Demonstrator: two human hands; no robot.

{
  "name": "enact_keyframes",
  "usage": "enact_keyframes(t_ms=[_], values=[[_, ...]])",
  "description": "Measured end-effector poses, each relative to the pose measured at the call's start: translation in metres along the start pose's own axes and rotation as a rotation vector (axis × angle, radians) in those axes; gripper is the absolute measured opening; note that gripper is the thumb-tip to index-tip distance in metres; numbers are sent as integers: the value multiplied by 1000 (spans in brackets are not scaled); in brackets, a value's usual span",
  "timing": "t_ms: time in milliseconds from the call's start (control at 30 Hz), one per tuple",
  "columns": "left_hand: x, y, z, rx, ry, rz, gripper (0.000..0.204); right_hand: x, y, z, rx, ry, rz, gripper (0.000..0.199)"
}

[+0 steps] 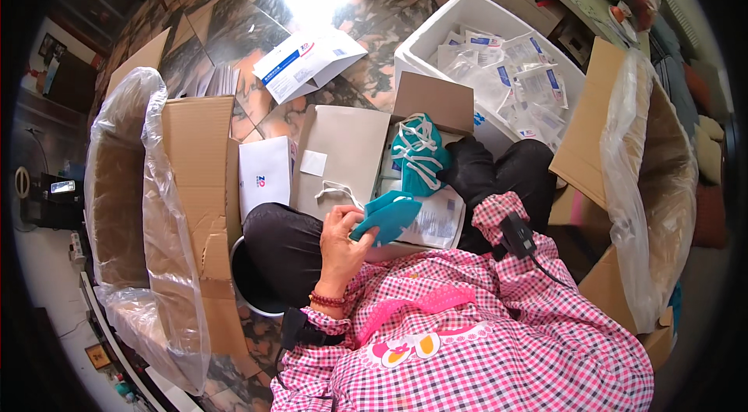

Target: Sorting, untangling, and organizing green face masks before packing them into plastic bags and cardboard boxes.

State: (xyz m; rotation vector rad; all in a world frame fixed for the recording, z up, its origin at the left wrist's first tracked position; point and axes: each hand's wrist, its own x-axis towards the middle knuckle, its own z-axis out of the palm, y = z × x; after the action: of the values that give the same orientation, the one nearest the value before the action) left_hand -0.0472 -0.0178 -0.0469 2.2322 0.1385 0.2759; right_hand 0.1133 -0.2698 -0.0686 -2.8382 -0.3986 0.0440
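Marble flooring lay strewn with cartons. Left hand pinched a teal mask over the lap; more masks sat at one o'clock. Right hand's state: cannot tell.

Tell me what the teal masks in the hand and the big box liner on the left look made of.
Teal masks: apparently soft matte non-woven fabric, since they bend limply in the left hand. Box liner: thin clear plastic film, glossy and wrinkled, draped over the brown cardboard box, which shows through it.
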Motion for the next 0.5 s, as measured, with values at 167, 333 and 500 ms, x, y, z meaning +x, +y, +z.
enact_keyframes(t_ms=[167, 333, 500], values=[[-12, 6, 6, -67, -68, 65, 22, 1, 5, 21, 93, -58, 88, 46], [-18, 11, 8, -268, -225, -217, 23, -10, 3, -10, 1330, 23, 202, 25], [-6, 39, -2, -480, -433, -99, 16, -24, -28, -67, 535, 271, -123, 23]])
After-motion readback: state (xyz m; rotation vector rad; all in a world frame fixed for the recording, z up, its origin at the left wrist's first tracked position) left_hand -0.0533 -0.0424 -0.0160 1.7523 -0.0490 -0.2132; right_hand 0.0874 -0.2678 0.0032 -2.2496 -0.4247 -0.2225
